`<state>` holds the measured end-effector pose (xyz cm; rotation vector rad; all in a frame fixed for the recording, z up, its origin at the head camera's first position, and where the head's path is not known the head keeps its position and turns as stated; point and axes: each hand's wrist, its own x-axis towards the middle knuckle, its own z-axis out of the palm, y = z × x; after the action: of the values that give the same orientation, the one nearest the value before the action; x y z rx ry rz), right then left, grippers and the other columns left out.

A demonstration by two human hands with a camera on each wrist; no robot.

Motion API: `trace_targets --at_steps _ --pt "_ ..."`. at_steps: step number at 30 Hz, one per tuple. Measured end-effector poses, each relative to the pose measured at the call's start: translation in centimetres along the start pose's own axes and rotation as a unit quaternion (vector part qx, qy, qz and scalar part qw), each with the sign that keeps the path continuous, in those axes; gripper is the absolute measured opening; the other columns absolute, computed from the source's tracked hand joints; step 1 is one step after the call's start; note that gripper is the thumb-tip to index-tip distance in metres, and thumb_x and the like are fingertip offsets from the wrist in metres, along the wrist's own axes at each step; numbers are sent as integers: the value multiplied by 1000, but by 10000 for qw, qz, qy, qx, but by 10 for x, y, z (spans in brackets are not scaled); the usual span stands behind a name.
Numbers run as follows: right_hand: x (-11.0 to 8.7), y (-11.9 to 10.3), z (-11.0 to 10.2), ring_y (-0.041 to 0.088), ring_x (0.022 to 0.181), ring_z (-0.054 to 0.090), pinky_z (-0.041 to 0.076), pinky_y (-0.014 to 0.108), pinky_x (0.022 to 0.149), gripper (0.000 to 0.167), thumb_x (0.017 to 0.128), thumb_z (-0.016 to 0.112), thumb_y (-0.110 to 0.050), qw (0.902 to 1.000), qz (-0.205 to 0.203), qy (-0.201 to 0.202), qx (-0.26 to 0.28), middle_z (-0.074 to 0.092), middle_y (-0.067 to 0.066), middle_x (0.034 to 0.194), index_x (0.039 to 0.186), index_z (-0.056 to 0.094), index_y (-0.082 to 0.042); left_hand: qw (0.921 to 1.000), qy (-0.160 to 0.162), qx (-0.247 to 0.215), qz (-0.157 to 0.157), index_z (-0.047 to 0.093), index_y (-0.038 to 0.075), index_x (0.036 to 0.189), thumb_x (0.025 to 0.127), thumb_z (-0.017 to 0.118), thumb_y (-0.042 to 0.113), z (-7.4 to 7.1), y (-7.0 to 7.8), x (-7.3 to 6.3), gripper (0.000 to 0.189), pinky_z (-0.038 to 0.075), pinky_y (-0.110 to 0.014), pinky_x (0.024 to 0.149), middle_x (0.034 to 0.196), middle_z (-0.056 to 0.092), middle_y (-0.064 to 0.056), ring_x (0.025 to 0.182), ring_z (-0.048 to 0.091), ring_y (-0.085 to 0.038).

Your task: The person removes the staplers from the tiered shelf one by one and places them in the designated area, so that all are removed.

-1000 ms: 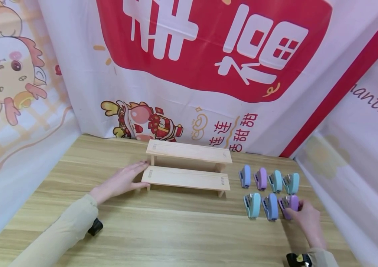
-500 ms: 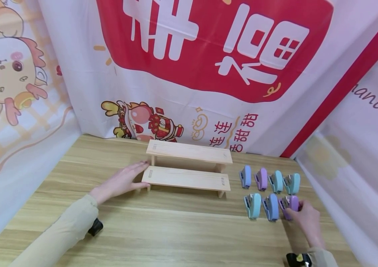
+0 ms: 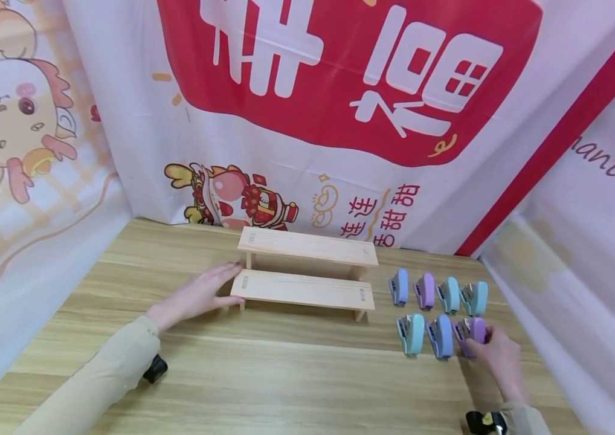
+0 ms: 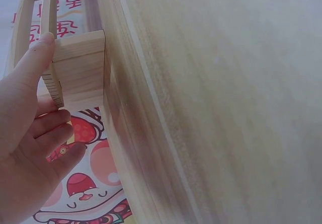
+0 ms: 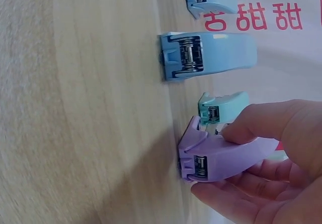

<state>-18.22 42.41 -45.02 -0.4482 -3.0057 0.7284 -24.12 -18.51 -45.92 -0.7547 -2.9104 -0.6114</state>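
My left hand (image 3: 199, 297) grips the left end of a two-tier wooden shelf (image 3: 302, 290), thumb at the lower board's front edge and fingers behind it. In the left wrist view, the thumb and fingers lie on either side of the board's end (image 4: 54, 89). My right hand (image 3: 500, 359) pinches a purple mini stapler (image 3: 472, 336), the rightmost of the front row. The right wrist view has the thumb on one side of this purple stapler (image 5: 229, 156) and fingers on the other. Beside it stand a blue stapler (image 3: 440, 338) and a mint one (image 3: 411, 334).
Behind the front row stand a blue stapler (image 3: 399, 287), a purple one (image 3: 424, 292) and two teal ones, including one at the right end (image 3: 474, 299). The wood-grain table (image 3: 286, 386) is bordered by printed cloth (image 3: 139, 121) at the back and both sides.
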Motion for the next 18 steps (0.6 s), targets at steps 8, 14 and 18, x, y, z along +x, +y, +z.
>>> trace_targets --at_steps 8,14,18 --pt "-8 -4 -11 46 95 65 56 56 84 52 86 71 -23 9990 -357 251 -28 63 38 111 116 53 15 10000 9 -9 32 41 0 149 87 73 46 2 -1 1 84 38 -60 116 153 42 -24 141 44 -41" --pt "-15 -20 -22 49 100 63 56 57 85 52 94 64 -27 9964 -521 673 -21 61 40 114 120 52 17 10000 8 -1 25 41 0 149 86 74 46 1 -1 3 84 37 -59 116 154 41 -24 141 43 -41" --pt "-20 -41 -30 49 99 64 56 58 84 50 94 64 -26 9935 -750 847 81 62 39 113 119 54 16 10000 -10 -18 20 42 -1 148 85 74 47 -2 -2 3 85 36 -59 117 154 41 -24 142 42 -41"
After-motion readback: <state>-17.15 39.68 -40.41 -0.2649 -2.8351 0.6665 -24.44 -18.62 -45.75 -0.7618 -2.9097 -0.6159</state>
